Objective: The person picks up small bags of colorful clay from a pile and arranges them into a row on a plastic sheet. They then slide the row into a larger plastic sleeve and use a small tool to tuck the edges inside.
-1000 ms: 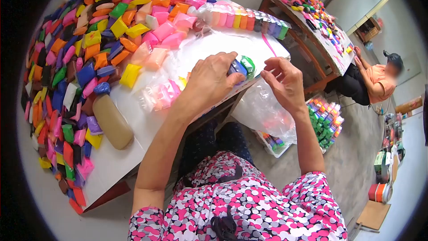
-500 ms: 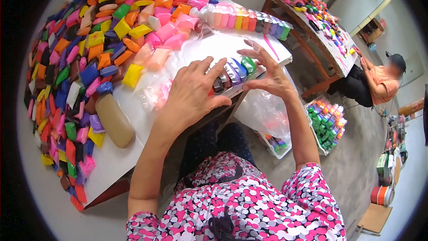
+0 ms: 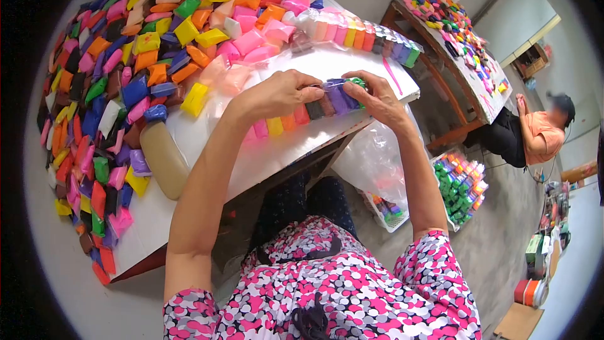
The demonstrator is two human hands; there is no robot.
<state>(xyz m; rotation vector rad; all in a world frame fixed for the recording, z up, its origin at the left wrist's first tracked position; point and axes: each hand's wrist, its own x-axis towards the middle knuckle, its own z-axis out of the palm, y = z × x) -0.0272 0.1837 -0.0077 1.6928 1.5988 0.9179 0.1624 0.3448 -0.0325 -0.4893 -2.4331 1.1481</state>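
A clear bag with a row of small coloured packets [image 3: 302, 115] lies along the near edge of the white table [image 3: 251, 175]. My left hand [image 3: 280, 93] pinches the clear film above the dark packets, thumb against fingers. At the row's right end, my right hand [image 3: 372, 97] is closed on the bag beside the purple and green packets. Behind my hands another filled bag [image 3: 358, 34] of coloured packets lies on the table. To the left spreads a large heap of loose coloured packets [image 3: 148, 41], with a tan oval block [image 3: 165, 160] at its near side.
Below the table at the right stand a white basket [image 3: 391, 220] with clear bags [image 3: 374, 157] above it and a crate of filled bags [image 3: 459, 186]. A co-worker [image 3: 541, 129] sits at another table [image 3: 469, 82] heaped with packets.
Both hands were apart and spread over the bag; now they are closed on it. The left arm has swung outward, uncovering more of the row. The view has shifted slightly.
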